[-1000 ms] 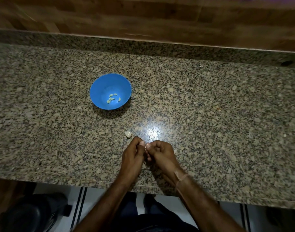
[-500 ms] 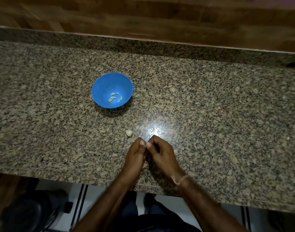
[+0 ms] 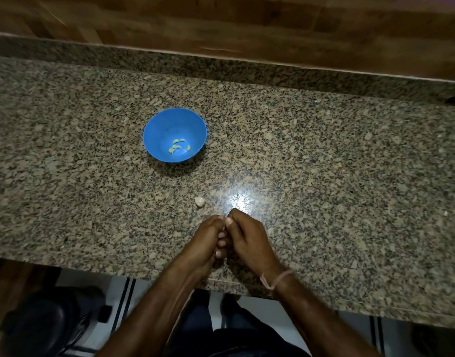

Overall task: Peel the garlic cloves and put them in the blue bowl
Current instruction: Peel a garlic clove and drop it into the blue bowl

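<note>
Peeled cloves [image 3: 178,147] sit at bottom of blue bowl [image 3: 159,135], mid-left on worktop [image 3: 324,176]. Loose clove [image 3: 200,202], pale, lies on worktop between bowl and hands, just past left hand [image 3: 207,238]. Left hand and right hand [image 3: 247,235] pressed together near front edge, fingers [image 3: 222,234] curled, thumbs tip to tip. I can't tell what's pinched in there, hidden. Thread band [image 3: 278,279] on right wrist.

speckled granite counter [image 3: 350,176] with a bright glare spot; wooden panelling [image 3: 247,27] behind it; a black object [image 3: 48,323] on the pale floor [image 3: 92,278] below it
</note>
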Motion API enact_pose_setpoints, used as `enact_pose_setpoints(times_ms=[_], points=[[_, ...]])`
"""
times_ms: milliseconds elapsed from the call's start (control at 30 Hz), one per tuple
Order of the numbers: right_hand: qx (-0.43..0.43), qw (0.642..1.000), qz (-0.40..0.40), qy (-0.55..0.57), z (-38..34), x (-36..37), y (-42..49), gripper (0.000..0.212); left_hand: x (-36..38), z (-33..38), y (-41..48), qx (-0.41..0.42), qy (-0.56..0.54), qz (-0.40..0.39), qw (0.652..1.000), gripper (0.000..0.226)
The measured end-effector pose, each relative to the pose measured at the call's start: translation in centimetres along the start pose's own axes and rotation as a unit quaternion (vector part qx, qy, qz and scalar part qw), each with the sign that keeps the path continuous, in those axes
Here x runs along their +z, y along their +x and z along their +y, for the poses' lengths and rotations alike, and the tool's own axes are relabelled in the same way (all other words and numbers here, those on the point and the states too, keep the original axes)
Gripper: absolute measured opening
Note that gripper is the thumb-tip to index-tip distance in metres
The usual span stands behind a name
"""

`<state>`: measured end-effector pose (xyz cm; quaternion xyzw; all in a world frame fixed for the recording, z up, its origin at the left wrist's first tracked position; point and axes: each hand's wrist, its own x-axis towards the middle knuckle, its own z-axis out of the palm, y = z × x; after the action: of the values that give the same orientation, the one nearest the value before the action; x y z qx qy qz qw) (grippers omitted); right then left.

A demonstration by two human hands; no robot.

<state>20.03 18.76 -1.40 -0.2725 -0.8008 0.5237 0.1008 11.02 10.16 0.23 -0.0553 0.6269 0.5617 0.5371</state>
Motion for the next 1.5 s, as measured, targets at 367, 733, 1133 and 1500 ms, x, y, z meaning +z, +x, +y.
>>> enact_pose_setpoints(times_ms=[367,733,1133,1500], points=[[0.239,0.925,0.0,0.296,0.7,0.4,0.2,0.016,-1.3,-2.4,0.4,0.206,0.263,0.145,0.931,0.03],[0.163,0.977,-0.009,-0.139,2.0,1.2,3.0,0.026,-4.9,-4.2,1.3,0.254,0.516,0.224,0.787,0.042],[0.24,0.957,0.025,-0.164,0.7,1.9,3.3,0.017,-5.4,-3.9,1.4,0.26,0.526,0.207,0.783,0.044],[0.289,0.946,0.096,0.112,0.1,4.0,1.0,0.032,-6.3,-3.2,1.3,0.28,0.317,0.117,0.898,0.006]])
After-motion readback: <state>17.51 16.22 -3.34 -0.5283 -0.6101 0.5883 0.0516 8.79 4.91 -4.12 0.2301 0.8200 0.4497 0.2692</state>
